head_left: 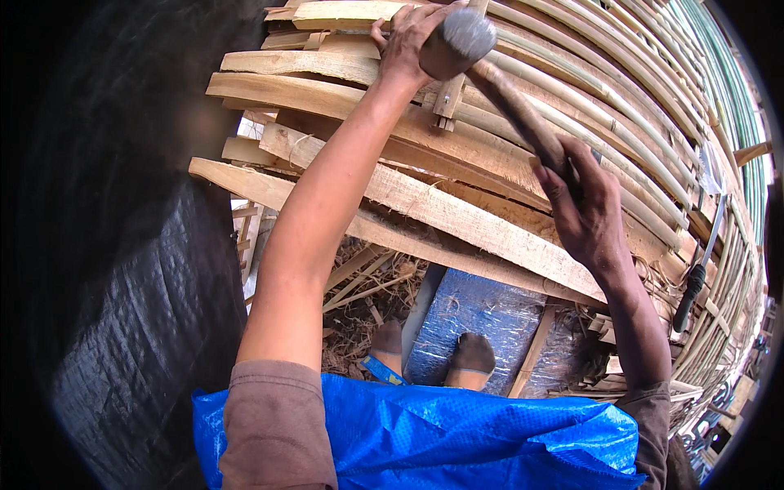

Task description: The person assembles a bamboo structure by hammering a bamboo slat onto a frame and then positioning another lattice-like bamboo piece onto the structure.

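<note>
My right hand point(586, 200) is closed round the dark handle of a mallet point(516, 104). Its rounded, pale-faced head is raised in front of my left hand point(404, 51). The fingers of that hand curl over the far wooden slats point(347, 15), and the mallet head hides their tips. What they grip does not show. Just below the head, a short wooden crosspiece point(447, 106) lies across the slats. Nearer to me, long rough-cut boards point(457, 214) run from left to right under my forearms.
Bamboo poles point(588, 98) curve away at the right. A black-handled knife point(694, 282) rests beside them. Dark sheeting point(155, 327) hangs at the left. Below the boards are wood shavings point(363, 335), a shiny blue panel point(490, 314) and my feet point(471, 357); blue tarp point(457, 433) covers my lap.
</note>
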`<state>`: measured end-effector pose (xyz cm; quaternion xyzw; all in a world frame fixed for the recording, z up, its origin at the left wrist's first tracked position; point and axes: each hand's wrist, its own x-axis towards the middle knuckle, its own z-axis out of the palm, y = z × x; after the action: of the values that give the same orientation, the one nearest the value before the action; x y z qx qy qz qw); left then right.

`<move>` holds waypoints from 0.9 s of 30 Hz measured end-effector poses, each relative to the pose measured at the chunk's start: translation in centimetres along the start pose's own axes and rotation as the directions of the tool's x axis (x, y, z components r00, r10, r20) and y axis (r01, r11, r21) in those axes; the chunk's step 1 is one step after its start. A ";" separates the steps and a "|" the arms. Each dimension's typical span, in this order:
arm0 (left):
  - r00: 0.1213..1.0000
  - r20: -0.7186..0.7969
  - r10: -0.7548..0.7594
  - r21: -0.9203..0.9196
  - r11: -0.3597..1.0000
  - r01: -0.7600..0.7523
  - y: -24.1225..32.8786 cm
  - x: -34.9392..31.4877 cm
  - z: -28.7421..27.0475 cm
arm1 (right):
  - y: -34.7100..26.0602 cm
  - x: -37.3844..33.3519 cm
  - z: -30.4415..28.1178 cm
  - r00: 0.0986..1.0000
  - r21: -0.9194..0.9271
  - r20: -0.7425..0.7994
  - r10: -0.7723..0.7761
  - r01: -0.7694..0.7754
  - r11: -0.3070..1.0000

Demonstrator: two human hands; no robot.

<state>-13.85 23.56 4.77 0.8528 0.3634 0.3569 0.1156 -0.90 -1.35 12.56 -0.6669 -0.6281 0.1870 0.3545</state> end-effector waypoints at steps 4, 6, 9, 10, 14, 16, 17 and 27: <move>0.994 -0.095 0.055 -0.184 0.980 -0.072 -1.5 0.4 -0.5 | -0.3 0.8 -0.2 0.987 -0.092 0.148 0.059 -0.045 0.995; 0.950 -0.264 0.166 -0.370 0.892 -0.259 -4.7 0.3 0.7 | -3.1 2.0 -0.7 0.996 -0.014 0.091 -0.008 0.009 1.000; 0.993 -0.113 0.036 0.175 0.984 -0.016 -4.6 -0.9 0.3 | -2.1 1.5 -0.3 0.984 0.116 -0.123 -0.128 0.143 0.983; 0.997 -0.061 0.050 0.220 0.975 -0.035 -4.7 -0.8 -0.3 | -0.5 0.9 0.5 0.981 0.055 -0.096 -0.167 0.173 0.983; 0.997 -0.062 0.056 -0.015 0.998 -0.057 -2.7 0.7 0.0 | 1.8 0.5 0.7 0.997 -0.137 0.078 -0.022 0.032 0.990; 1.000 -0.005 -0.018 -0.100 0.995 0.017 -2.5 0.0 -0.8 | -1.5 0.9 -0.7 0.990 -0.077 0.119 0.078 -0.069 0.995; 0.975 -0.117 0.189 0.117 0.977 -0.176 -3.6 0.0 -0.9 | -2.7 0.9 -1.0 0.999 -0.054 0.031 -0.022 0.023 0.998; 0.982 -0.179 0.052 0.072 0.997 -0.040 -2.9 -0.7 -1.1 | -1.1 1.3 -0.1 0.979 -0.132 0.136 0.155 -0.138 0.982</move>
<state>-16.53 25.10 3.90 0.8285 0.3645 0.4227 0.0448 -1.38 -0.19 13.68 -0.7165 -0.6116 0.2219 0.2516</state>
